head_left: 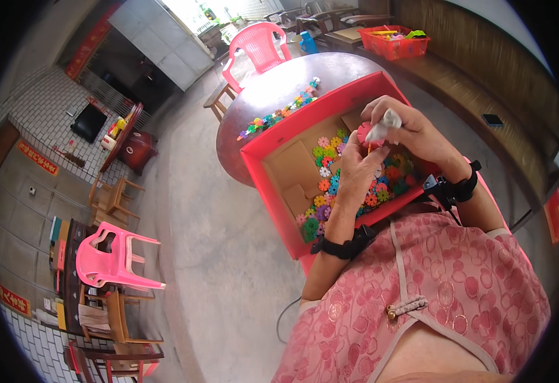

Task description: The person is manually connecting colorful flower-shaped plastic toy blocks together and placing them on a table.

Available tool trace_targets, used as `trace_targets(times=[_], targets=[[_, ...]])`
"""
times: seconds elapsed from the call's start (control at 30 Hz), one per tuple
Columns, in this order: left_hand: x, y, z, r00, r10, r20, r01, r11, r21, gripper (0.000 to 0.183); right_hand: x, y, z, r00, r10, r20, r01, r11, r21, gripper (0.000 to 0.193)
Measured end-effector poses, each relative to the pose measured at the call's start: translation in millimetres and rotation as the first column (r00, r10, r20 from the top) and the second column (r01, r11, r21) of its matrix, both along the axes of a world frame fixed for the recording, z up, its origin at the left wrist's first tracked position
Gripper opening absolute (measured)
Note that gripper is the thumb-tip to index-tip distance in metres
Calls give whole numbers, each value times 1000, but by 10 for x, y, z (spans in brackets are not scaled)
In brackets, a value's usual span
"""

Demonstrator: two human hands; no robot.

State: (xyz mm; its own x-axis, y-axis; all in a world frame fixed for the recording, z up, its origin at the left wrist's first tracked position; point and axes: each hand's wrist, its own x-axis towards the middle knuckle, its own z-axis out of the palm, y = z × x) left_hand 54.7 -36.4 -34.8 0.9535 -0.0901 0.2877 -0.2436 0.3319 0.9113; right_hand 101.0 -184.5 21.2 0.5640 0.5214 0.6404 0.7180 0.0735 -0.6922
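Observation:
Both my hands meet over the far right part of a red cardboard box (pixel 268 180). In my right hand (pixel 413 131) is a crumpled white cloth (pixel 385 127), its fingers closed round it. My left hand (pixel 357 173) has its fingertips pinched at a pinkish-red notched disc (pixel 364 131), which the cloth touches. A thin orange bit shows by the left fingertips; what it belongs to is unclear. Below the hands, the box holds many loose plastic snowflake discs (pixel 319 201) in several colours, with brown cardboard flaps (pixel 290 167) beside them. My forearms hide some discs.
The box rests partly on a round table (pixel 234 143), where a row of joined snowflake discs (pixel 279 115) lies beyond it. A pink plastic chair (pixel 258 48) stands behind. On the right, a wooden bench carries a red basket (pixel 394 46) and a phone (pixel 492 120). Another pink chair (pixel 104 255) stands left.

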Motion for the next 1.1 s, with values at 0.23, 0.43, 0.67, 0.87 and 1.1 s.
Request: trace_targets(times=[0.23, 0.43, 0.67, 0.87, 1.1], targets=[[19, -40, -52, 999, -1, 37, -4, 993, 121, 35, 12, -13, 2, 970, -65, 233, 108, 978, -178, 19], [-49, -103, -6, 997, -32, 75, 16, 977, 213, 33, 52, -19, -64, 980, -196, 48, 199, 977, -76, 15], [-29, 12, 6, 982, -184, -35, 184, 983, 5, 34, -10, -129, 70, 986, -53, -158, 49, 998, -30, 14], [-39, 30, -5, 870, -482, 106, 492, 837, -239, 48, -7, -138, 91, 942, 334, -32, -335, 941, -38, 25], [-37, -15, -18, 913, -396, 101, 409, 889, -206, 57, -56, -135, 170, 979, -174, 107, 189, 970, -155, 16]])
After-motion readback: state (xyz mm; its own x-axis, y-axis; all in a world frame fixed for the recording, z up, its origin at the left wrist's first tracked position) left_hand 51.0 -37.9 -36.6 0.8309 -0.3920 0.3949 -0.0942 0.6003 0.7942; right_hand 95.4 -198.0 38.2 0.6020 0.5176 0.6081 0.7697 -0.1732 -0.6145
